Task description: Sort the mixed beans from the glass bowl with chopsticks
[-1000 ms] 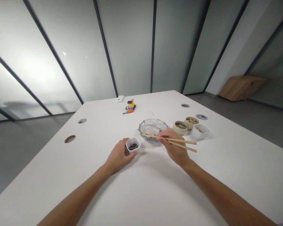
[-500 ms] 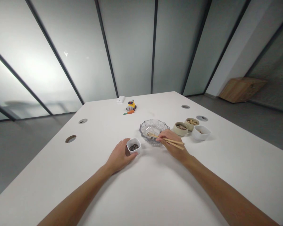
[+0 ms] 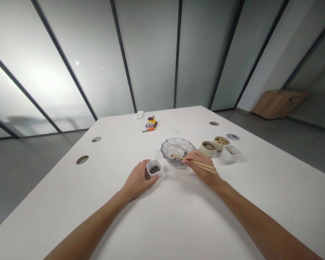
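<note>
My left hand [image 3: 138, 179] is curled round a small white square bowl [image 3: 159, 172] standing on the table. Small dark pieces [image 3: 154, 169], like seeds or beans, lie in it. Held in my right hand [image 3: 199, 164] is a pair of wooden chopsticks [image 3: 204, 166]. Their tips reach into a clear scalloped glass bowl [image 3: 166, 148], in front of my right hand. A few dark pieces show in the glass bowl, partly hidden by the hand. Whether the chopstick tips grip a piece is too small to tell.
Right of the glass bowl stand two beige round bowls [image 3: 208, 152] with pale and brown contents and a white square bowl [image 3: 231, 156]. Farther back are a yellow toy vehicle [image 3: 151, 122], a toy carrot [image 3: 149, 129] and a white box-like object [image 3: 139, 115]. The white table [image 3: 162, 224] has several round holes.
The chopsticks have shifted slightly to the right in the glass bowl, and their back ends sit a little lower. My left hand stays on the small white bowl.
</note>
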A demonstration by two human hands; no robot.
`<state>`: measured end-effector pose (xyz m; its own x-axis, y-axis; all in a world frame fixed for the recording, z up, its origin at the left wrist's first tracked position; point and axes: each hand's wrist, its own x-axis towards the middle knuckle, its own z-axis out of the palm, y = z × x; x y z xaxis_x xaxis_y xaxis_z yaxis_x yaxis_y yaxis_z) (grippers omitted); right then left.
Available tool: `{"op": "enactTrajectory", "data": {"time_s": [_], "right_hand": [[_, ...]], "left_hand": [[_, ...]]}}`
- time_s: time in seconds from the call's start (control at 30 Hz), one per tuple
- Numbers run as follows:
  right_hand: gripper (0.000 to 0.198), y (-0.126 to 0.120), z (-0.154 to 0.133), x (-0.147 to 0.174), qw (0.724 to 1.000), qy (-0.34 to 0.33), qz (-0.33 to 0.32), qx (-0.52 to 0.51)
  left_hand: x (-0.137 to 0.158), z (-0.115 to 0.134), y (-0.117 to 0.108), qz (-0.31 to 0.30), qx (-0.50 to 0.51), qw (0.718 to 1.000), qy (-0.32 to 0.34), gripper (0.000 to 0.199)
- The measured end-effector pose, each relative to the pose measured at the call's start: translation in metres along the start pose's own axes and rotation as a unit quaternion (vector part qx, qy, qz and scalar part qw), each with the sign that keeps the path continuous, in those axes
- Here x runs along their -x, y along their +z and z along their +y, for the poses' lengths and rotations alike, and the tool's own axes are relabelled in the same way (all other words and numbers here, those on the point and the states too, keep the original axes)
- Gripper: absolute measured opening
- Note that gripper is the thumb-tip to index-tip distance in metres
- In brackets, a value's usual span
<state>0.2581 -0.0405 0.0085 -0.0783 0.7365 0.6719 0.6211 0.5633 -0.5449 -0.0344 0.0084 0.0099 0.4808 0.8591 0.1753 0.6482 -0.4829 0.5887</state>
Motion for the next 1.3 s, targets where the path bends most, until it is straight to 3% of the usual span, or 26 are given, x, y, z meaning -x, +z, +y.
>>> {"op": "enactTrajectory", "data": {"time_s": [0.27, 0.8, 1.0, 1.3], "right_hand": [[0.017, -0.0001, 0.0022, -0.0001, 0.999, -0.020, 0.046, 0.004], [0.018, 0.0008, 0.0034, -0.0017, 0.999, 0.014, -0.015, -0.041], [0.021, 0.0009, 0.0061, -0.0009, 0.999, 0.016, 0.034, -0.040], [0.033, -0.0017, 0.0046, -0.0059, 0.998, 0.021, 0.052, -0.021]], "left_hand": [[0.0000, -0.0017, 0.0002, 0.000, 0.005, 1.000, 0.003, 0.049], [-0.0003, 0.0008, -0.0007, 0.001, 0.000, 1.000, 0.005, 0.048], [-0.0004, 0.0010, -0.0005, 0.005, 0.000, 1.000, 0.005, 0.048], [0.0002, -0.0002, 0.0002, 0.002, 0.003, 1.000, -0.005, 0.048]]}}
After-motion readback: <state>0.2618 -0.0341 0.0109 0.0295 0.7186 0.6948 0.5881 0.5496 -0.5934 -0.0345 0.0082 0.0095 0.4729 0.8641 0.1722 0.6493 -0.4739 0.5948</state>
